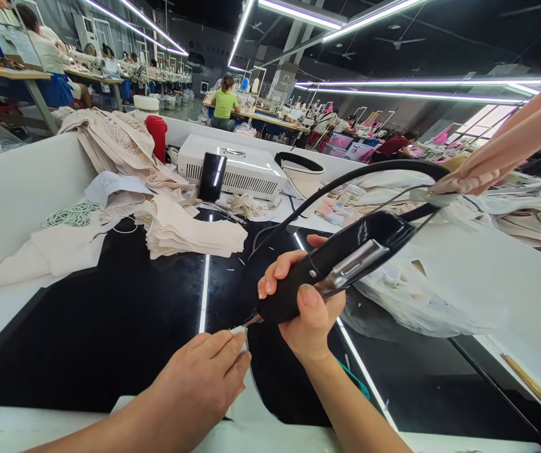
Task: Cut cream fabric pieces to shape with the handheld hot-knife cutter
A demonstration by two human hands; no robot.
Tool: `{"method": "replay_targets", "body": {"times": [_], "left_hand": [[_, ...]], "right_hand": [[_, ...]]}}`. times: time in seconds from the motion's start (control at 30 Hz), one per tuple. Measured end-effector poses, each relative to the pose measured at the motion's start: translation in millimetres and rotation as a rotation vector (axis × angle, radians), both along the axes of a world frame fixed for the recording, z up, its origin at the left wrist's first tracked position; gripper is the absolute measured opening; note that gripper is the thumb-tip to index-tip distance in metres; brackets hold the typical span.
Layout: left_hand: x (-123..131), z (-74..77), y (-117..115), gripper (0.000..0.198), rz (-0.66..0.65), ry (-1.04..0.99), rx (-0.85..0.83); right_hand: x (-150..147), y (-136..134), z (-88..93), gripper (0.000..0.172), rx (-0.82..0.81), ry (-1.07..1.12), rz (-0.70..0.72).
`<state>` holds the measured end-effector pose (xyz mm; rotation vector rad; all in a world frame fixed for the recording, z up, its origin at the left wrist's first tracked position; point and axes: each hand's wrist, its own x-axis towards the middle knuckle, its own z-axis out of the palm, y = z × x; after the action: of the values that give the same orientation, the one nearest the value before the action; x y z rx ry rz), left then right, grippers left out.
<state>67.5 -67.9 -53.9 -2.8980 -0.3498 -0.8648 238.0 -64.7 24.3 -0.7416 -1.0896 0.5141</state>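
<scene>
Rows of sewing tables [261, 116] and seated workers filled the strip-lit workshop beyond a person's two bare hands, which worked over a glossy black tabletop [86, 327]. The right hand [306, 302] held a black tool [329, 257] tilted, fingers wrapped around its body and the thumb lying near its metal lever [358, 261]. The tool's tip pointed down toward the left fingertips. The left hand [207, 371] kept its fingers close together over a bit of white cloth [241, 331], which lay right under those fingertips, just beside the tip; whether the thumb pinched it from below could not be told, nor whether tip and cloth touched. A black cord [369, 167] arched above the right fingers. Beyond the left fingers sat a cream stack [192, 233] of cut pieces, with a phone [212, 177] propped upright behind it against a vented white box [233, 167]. Green string [70, 214] lay coiled farther to their left. To the right of the right fingers spread a clear bag [421, 299].
</scene>
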Motion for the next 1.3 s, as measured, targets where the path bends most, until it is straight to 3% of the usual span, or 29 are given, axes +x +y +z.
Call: {"method": "replay_targets", "body": {"times": [0.47, 0.8, 1.0, 1.3], "left_hand": [[-1, -0.7, 0, 0.026, 0.001, -0.008, 0.046], [-1, 0.8, 0, 0.028, 0.003, -0.042, 0.049], [-3, 4.0, 0, 0.032, -0.002, 0.031, 0.039], [-4, -2.1, -1, 0.035, 0.022, -0.033, 0.014]], "right_hand": [[1, -1, 8.0, 0.043, 0.004, 0.023, -0.04], [-3, -2, -1.1, 0.045, 0.011, 0.015, -0.021], [-6, -2, -0.7, 0.035, 0.034, 0.034, -0.01], [-10, 0, -2.5, 0.045, -0.018, 0.056, -0.015]]}}
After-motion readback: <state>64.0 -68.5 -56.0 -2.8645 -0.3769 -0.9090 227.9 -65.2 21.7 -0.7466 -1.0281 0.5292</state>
